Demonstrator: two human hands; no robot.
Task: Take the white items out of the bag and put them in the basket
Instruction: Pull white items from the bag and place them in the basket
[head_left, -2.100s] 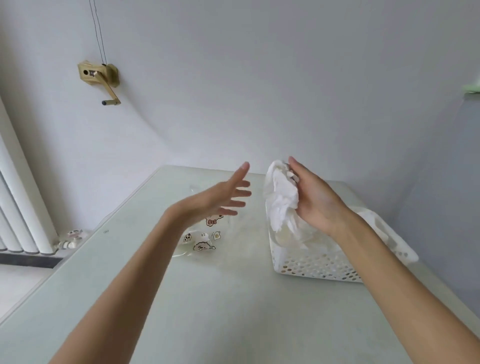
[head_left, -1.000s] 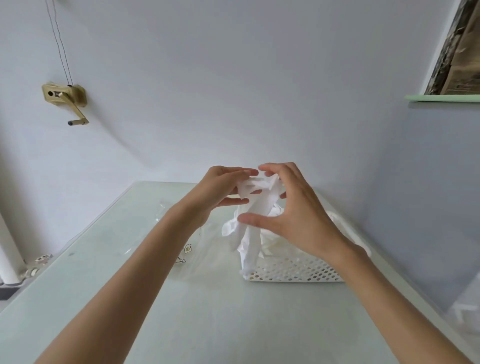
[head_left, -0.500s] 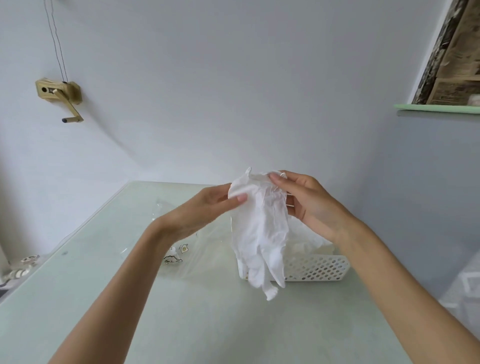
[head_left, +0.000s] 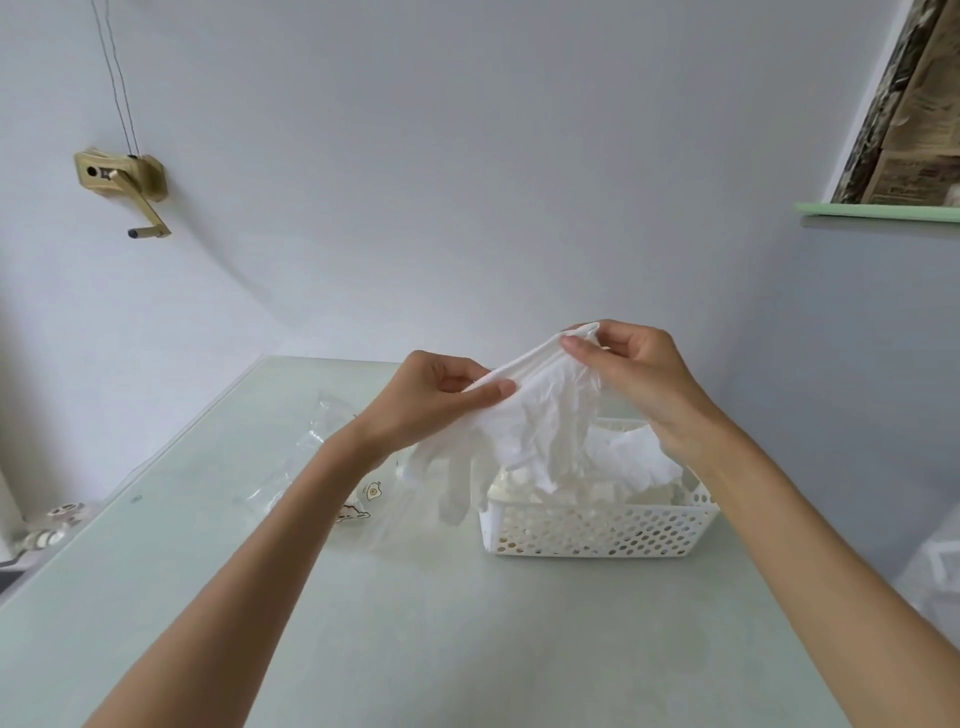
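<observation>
White glove (head_left: 540, 415) stretched above the basket (head_left: 597, 530).
Left hand (head_left: 441, 400) and right hand (head_left: 639, 379) each pinch its cuff, spreading it flat for tidy stacking.

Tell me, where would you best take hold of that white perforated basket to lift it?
Probably by the short end walls, one hand from each side. The basket sits long side toward the camera, and its top is heaped with white items, so reaching in from above looks awkward. The stiff rim should give fingers a firm edge.

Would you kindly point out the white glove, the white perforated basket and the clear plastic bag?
white thin glove (head_left: 540, 415), head view, crumpled palm.
white perforated plastic basket (head_left: 597, 532), head view, front wall.
clear plastic bag (head_left: 332, 431), head view, upper part.
</observation>
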